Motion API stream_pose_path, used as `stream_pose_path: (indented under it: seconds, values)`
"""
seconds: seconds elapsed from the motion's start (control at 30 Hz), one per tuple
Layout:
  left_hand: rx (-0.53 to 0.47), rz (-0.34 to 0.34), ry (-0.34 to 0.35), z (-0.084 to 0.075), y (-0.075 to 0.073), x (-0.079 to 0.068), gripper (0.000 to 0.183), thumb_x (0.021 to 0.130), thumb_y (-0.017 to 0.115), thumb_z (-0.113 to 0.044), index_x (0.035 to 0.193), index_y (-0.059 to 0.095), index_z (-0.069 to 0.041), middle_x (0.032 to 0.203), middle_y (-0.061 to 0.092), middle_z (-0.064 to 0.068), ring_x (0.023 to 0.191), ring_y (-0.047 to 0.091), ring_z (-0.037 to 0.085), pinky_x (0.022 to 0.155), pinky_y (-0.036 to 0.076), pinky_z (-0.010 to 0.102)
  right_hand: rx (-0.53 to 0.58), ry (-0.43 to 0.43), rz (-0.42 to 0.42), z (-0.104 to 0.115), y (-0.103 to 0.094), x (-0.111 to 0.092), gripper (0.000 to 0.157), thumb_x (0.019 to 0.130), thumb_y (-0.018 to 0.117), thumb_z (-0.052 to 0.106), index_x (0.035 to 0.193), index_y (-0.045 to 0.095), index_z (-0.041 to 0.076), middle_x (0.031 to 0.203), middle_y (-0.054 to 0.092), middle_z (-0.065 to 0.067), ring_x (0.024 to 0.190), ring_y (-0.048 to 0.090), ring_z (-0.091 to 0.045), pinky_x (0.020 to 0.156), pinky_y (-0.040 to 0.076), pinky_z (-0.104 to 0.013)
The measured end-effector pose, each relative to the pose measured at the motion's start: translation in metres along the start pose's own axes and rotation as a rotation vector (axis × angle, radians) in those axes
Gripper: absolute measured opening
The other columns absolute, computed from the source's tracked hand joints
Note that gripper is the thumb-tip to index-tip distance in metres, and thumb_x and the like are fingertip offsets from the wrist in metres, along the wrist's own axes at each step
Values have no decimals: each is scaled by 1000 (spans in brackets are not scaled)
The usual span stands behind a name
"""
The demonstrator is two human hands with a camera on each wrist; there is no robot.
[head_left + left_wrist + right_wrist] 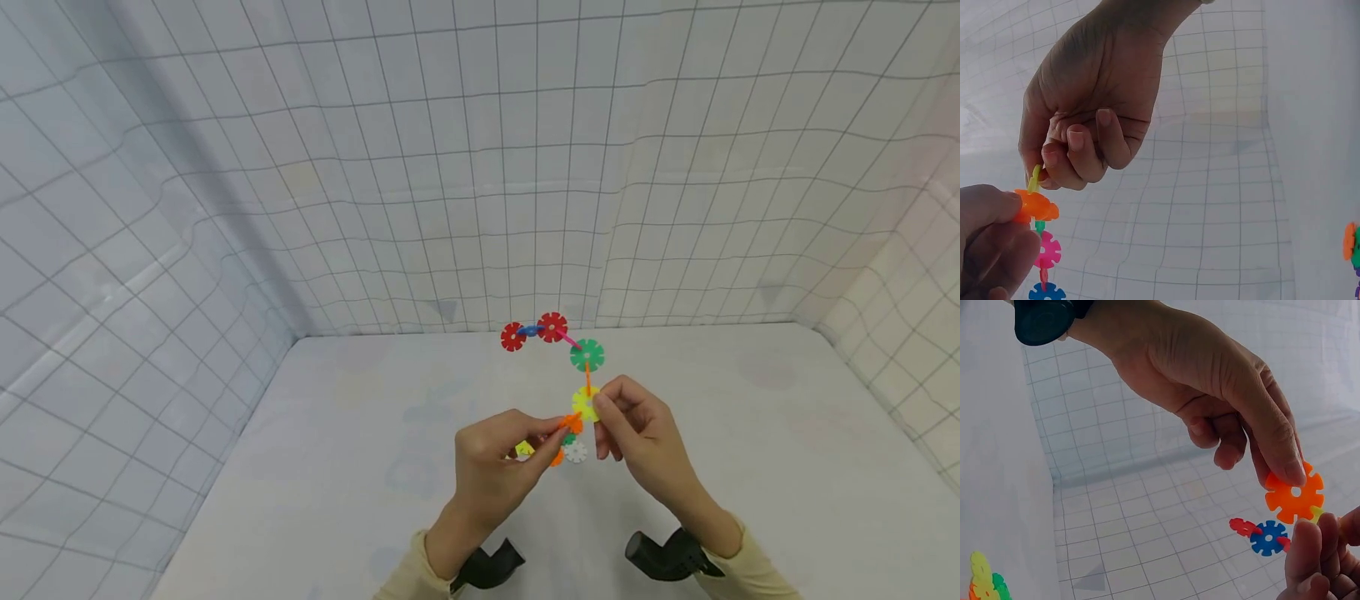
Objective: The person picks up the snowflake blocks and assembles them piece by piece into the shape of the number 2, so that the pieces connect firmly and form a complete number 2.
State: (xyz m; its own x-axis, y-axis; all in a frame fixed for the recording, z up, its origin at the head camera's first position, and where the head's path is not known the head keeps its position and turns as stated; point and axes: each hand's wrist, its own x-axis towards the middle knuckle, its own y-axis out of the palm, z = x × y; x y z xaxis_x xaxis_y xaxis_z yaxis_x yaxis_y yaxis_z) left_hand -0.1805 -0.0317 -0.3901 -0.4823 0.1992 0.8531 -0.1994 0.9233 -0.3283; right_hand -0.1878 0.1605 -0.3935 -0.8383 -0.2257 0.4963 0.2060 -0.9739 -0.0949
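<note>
A person brings two plastic discs edge to edge, the left hand (495, 467) pinching an orange disc (573, 426) between thumb and forefinger, the right hand (648, 442) gripping a yellow disc (582, 404) the same way. The orange disc lies just left of the right fingertips and slightly nearer the body; the two rims meet with their flat faces turned crosswise, though whether one is slotted into the other cannot be told. From the yellow disc, a string of linked discs (587, 356) runs away beyond both hands, its long line bending leftward at the far end; the right hand is nearer to it. Beside the left fingertips, on the body side, a white disc (576, 452) shows. The left wrist camera catches what the head camera does not: a pink disc (1050, 250) and a blue disc (1047, 292) in line past the orange one.
</note>
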Motion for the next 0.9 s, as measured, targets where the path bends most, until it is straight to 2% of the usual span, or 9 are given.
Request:
stream_pose_path:
  seconds: [0.23, 0.33, 0.4, 0.53, 0.9]
  values:
    - [131, -53, 177, 1, 3, -2, 11, 83, 74, -13, 89, 74, -4, 70, 68, 0, 52, 58, 4, 55, 43, 7, -57, -21, 40, -2, 0, -1, 15, 96, 44, -7, 87, 51, 3, 59, 48, -3, 44, 45, -16, 36, 39, -29]
    - [183, -81, 254, 2, 5, -2, 12, 86, 69, -15, 88, 74, -4, 68, 67, 0, 49, 56, 4, 55, 41, 6, -112, -22, 31, -2, 1, -2, 18, 97, 44, -5, 84, 51, 6, 55, 43, 1, 41, 41, -13, 33, 35, -26]
    - [191, -87, 278, 2, 7, -2, 12, 87, 68, -15, 87, 73, -3, 67, 66, 0, 48, 56, 4, 55, 40, 5, -135, -29, 21, -2, 1, -2, 21, 97, 43, -5, 82, 50, 8, 54, 40, 2, 40, 38, -11, 31, 31, -25]
    - [166, -75, 276, 3, 9, -3, 13, 88, 68, -14, 88, 73, -2, 68, 67, 2, 50, 57, 4, 57, 41, 5, -127, -43, 12, -2, 1, -2, 23, 97, 43, -7, 80, 50, 8, 52, 36, 2, 40, 34, -10, 30, 26, -23]
    - [106, -66, 243, 5, 11, -6, 11, 87, 70, -11, 88, 71, 0, 71, 67, 4, 53, 60, 4, 60, 44, 7, -97, -21, 30, -2, 3, -3, 23, 97, 42, -5, 81, 50, 9, 54, 37, 1, 40, 34, -11, 31, 25, -23]
